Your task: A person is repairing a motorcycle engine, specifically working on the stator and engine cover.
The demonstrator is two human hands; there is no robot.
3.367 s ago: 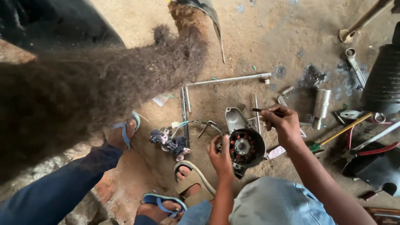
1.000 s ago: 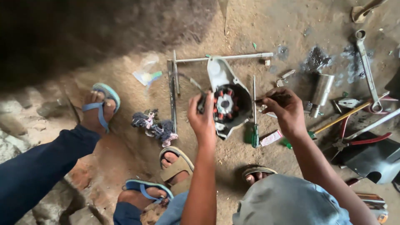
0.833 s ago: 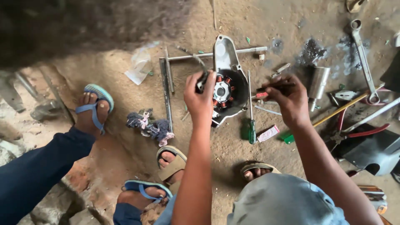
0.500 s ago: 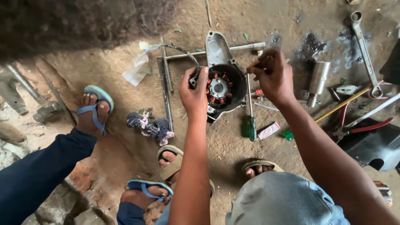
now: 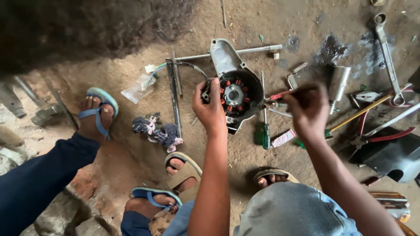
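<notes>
Stator cover [image 5: 238, 94] | left hand [image 5: 211, 109] grip clasps its edge | right hand [image 5: 308, 109] pinches red-handled screwdriver [image 5: 280, 95] | clear packet [image 5: 139, 88] left

The engine cover [image 5: 224, 56] is grey, its coils [image 5: 232, 94] copper-red. A green-handled screwdriver [image 5: 265, 135] lies on brown dirt ground [image 5: 271, 22]. Sandals: blue [image 5: 99, 109] and tan [image 5: 186, 168]. Pliers [image 5: 385, 135] have red handles.

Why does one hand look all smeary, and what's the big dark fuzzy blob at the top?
Head view: the right hand is motion-blurred with its red-handled tool; the left hand on the engine cover is sharp; the dark fuzzy mass is too close, out of focus.
</notes>
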